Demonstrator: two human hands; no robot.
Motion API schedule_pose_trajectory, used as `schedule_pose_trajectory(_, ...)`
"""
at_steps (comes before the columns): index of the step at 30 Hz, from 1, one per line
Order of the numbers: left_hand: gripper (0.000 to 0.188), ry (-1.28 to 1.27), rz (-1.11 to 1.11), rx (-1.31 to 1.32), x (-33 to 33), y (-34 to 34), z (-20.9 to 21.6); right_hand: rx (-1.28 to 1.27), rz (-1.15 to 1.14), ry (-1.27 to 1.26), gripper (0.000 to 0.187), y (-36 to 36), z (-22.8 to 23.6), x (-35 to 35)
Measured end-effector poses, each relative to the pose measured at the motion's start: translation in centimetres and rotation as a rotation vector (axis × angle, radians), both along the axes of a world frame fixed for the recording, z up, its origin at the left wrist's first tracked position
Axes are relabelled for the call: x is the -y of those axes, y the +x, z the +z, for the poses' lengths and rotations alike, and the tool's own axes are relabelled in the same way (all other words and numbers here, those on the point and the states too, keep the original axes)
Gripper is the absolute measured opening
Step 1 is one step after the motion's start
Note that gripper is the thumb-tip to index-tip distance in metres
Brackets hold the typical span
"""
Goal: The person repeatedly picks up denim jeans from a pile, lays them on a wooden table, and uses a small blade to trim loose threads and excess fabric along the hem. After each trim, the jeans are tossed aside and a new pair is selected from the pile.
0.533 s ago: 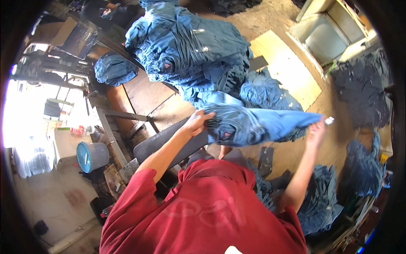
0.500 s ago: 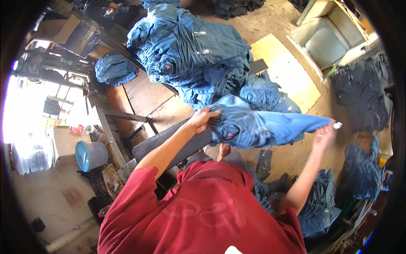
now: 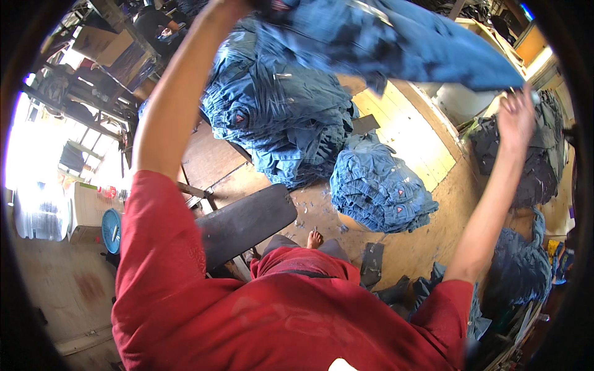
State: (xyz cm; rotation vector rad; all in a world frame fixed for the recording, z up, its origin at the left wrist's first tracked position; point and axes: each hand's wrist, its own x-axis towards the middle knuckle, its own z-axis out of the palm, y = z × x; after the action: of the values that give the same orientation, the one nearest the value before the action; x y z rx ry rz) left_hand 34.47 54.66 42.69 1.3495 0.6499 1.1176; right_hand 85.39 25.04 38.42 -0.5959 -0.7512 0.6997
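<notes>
A pair of blue denim trousers (image 3: 396,43), blurred by motion, is stretched across the top of the view. My left hand (image 3: 235,5) grips its waist end at the upper edge, where the fingers are mostly out of sight. At the far right, my right hand (image 3: 517,114) is closed on the narrow end of the trousers. Below the lifted cloth stands a tall pile of blue denim garments (image 3: 278,117). To its right sits a smaller denim stack (image 3: 380,185) with gathered waistbands and a small triangular label.
A dark padded bench (image 3: 250,222) lies in front of me, beside my bare foot (image 3: 315,239). Dark cloth (image 3: 526,161) is heaped at the right, with more denim (image 3: 520,266) nearer. On the left are a blue-lidded tub (image 3: 111,230) and a cardboard box (image 3: 102,43).
Both hands have risen and moved away from me, swinging the trousers up above the piles. The smaller denim stack and the bench end are now uncovered.
</notes>
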Motion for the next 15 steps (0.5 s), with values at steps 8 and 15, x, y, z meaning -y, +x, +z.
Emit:
schedule_pose_trajectory(8, 0.058, -0.023, 0.456, -0.393, -5.7, -22.6, -6.9, 0.554, 0.057, -0.618, 0.041, -4.7, -21.3, -12.0)
schedule_pose_trajectory(15, 0.044, -0.144, 0.803, -0.917, 14.1, -36.4, -25.2, 1.543, 0.163, -1.429, 0.058, -8.4, -50.4, -3.4)
